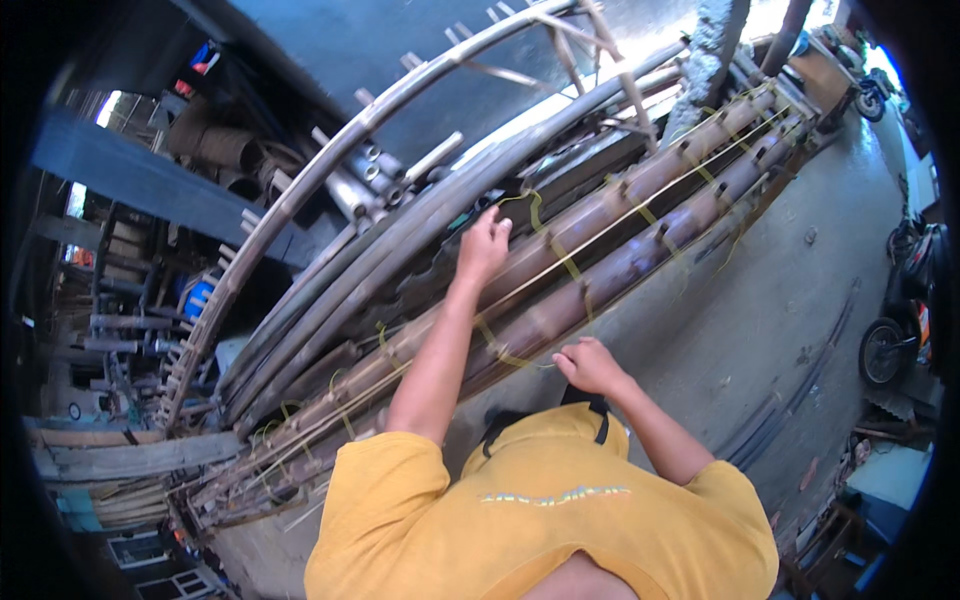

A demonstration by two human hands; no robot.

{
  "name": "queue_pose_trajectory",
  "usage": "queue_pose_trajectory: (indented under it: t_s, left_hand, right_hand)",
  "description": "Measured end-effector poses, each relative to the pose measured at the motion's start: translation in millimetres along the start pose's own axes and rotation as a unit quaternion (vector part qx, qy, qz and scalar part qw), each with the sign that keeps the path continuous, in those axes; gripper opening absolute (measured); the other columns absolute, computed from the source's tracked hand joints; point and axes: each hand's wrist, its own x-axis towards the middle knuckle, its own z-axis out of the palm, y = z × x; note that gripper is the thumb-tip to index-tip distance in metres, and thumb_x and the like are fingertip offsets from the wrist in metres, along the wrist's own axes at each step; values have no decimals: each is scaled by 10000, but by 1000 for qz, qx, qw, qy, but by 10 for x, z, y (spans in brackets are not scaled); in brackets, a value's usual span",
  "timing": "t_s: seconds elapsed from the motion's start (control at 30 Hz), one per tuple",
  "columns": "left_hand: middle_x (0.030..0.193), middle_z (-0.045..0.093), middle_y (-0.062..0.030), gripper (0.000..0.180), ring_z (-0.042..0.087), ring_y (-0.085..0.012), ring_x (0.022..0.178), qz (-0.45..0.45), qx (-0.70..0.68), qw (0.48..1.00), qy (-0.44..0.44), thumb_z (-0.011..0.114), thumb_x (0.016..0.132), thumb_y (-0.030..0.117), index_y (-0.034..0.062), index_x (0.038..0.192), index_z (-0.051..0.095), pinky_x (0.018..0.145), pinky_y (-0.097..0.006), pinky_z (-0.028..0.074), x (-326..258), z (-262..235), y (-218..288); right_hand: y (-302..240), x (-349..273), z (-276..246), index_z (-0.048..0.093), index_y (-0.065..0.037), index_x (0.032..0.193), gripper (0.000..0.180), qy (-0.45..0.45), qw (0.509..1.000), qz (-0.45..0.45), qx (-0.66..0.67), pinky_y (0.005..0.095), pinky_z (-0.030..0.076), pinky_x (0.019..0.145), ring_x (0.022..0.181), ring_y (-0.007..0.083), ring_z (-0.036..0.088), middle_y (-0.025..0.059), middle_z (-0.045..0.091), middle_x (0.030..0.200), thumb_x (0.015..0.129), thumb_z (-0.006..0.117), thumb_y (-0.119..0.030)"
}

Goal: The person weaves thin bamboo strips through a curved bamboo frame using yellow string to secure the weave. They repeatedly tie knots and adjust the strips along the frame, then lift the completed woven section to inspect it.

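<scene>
Person wears a mustard-yellow short-sleeve t-shirt, loose fit, fabric creased across the chest and shoulders. Sleeves end above the elbow on both sides; forearms bare, no gloves, no watch or wristband visible. Small multicoloured printed strip runs across the front of the shirt, pale yellow, green and blue tones, too distorted to make out further. Black strap loops around the neckline, with a second black piece on the other side, likely the head-rig harness. Left hand and right hand both bare, no rings discernible at this resolution.
</scene>
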Motion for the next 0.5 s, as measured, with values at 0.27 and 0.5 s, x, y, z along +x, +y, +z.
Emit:
queue_pose_trajectory:
  t_s: [0.27, 0.5]
  left_hand:
    - [1156, 652, -296, 387, 642, -432, 1099, -105, 161, 981, -4, 451, 1001, 233, -16, 1237, 631, 960, -484, 500, -1840, -2027, -1117]
    - [1020, 698, -228, 257, 659, -441, 941, -71, 178, 980, -45, 638, 924, 282, 69, 1066, 622, 841, -541, 504, -2464, -1578, -1339]
  right_hand:
    - [-1670, -14, 1475, 622, -2, 1174, 371, -278, 636, 243, 678, 331, 520, 950, 995, 188, 664, 120, 701, 1058, 1079, 437, -309]
    - [-2593, 639, 1755, 583, -51, 944, 284, 319, 760, 25, 565, 334, 472, 743, 786, 154, 583, 32, 607, 851, 1055, 443, -273]
